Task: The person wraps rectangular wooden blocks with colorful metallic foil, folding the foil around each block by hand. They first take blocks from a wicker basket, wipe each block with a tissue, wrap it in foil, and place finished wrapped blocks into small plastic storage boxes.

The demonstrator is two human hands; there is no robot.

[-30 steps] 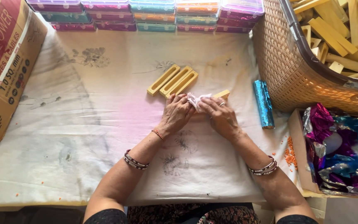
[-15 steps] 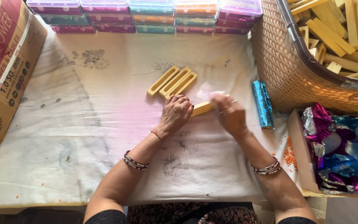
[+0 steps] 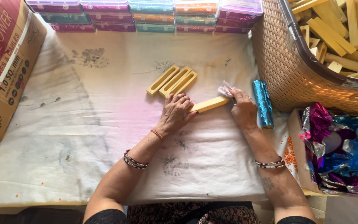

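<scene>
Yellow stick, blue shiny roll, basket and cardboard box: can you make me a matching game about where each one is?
Things:
1. yellow bar
2. blue foil-wrapped roll
3. woven basket
4. cardboard box

Places:
A. at the far left edge of the table
B. between the left hand and the right hand
C. top right, full of yellow pieces
D. lying just right of the right hand

Pairs: 1-B, 2-D, 3-C, 4-A
</scene>
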